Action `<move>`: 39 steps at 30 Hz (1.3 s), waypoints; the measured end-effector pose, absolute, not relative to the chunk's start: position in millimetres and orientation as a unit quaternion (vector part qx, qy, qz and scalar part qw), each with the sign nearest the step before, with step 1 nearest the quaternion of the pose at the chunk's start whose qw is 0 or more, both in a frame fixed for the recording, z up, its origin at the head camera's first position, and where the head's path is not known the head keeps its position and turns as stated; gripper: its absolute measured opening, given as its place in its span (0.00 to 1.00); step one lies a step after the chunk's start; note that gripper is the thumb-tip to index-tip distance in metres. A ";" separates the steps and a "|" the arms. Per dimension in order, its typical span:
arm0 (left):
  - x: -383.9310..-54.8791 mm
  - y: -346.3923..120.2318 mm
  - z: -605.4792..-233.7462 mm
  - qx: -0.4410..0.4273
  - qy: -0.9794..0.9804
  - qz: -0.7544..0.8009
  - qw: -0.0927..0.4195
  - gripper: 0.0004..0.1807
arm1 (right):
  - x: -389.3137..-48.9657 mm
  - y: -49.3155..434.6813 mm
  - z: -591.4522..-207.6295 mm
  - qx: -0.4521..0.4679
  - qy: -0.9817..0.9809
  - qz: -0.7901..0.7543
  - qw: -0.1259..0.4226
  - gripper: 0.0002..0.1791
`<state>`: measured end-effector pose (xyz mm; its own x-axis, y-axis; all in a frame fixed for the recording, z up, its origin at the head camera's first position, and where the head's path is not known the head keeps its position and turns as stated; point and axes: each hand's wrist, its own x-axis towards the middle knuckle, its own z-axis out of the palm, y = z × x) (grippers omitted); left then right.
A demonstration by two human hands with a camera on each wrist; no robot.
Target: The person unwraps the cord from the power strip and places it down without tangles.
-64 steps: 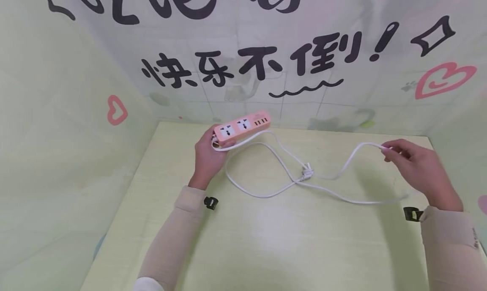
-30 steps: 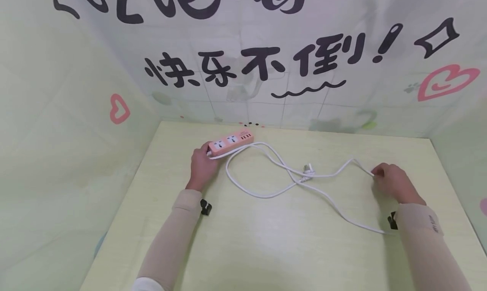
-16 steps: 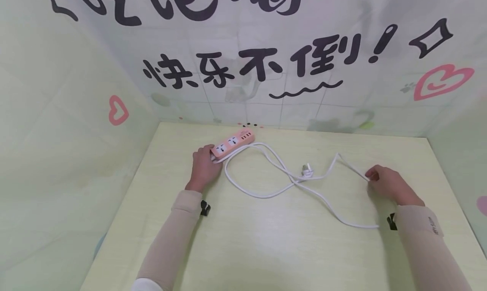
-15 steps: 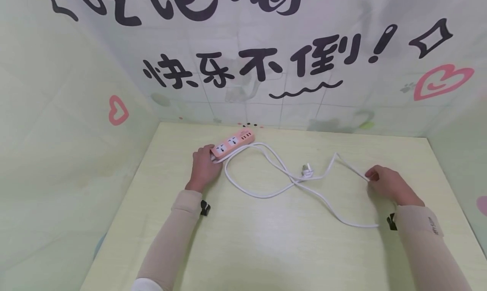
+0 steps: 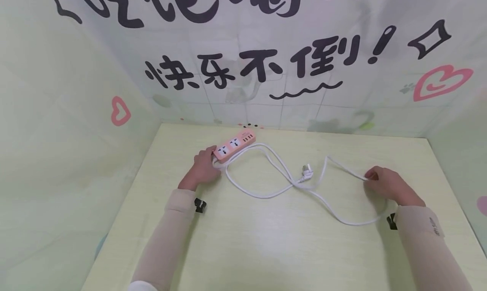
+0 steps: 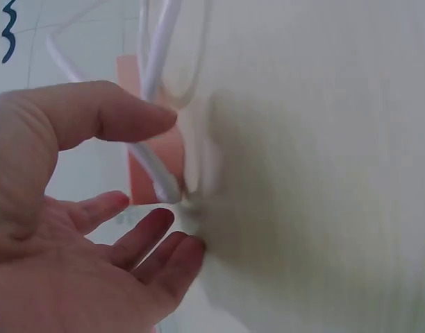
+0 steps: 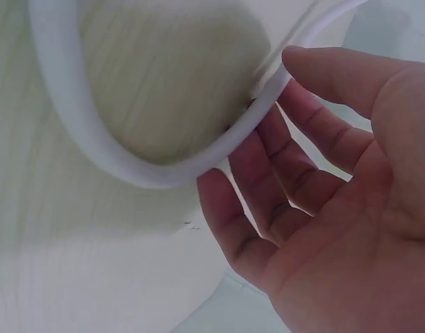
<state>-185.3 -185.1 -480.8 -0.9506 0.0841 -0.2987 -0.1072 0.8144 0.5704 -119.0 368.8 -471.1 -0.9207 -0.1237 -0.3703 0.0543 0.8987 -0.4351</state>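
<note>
A pink power strip (image 5: 235,146), with two sockets and several USB ports, lies at a slant on the back left of the table. My left hand (image 5: 204,167) is at its near end. In the left wrist view that hand (image 6: 87,229) has thumb and fingers spread, and the strip (image 6: 148,166) and its cord show behind them. The white cord (image 5: 262,196) loops across the table in the head view, and its plug (image 5: 307,172) rests in the middle. On the right, my right hand (image 5: 389,183) pinches the cord (image 7: 153,173) between thumb and fingertips.
The pale wood-look table (image 5: 266,248) ends at a printed cloth backdrop (image 5: 243,92) with large black characters. More cloth (image 5: 68,155) hangs along the left side, and another panel stands on the right.
My left hand lowered the power strip to the table and has loosened from it, shifting slightly nearer me. My right hand came down and inward with the cord, whose right-hand bend moved left.
</note>
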 end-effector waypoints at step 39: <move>-227.1 -93.6 -431.1 0.101 0.981 0.164 0.005 0.50 | -192.3 270.7 -440.1 0.031 0.984 -0.162 0.074 0.59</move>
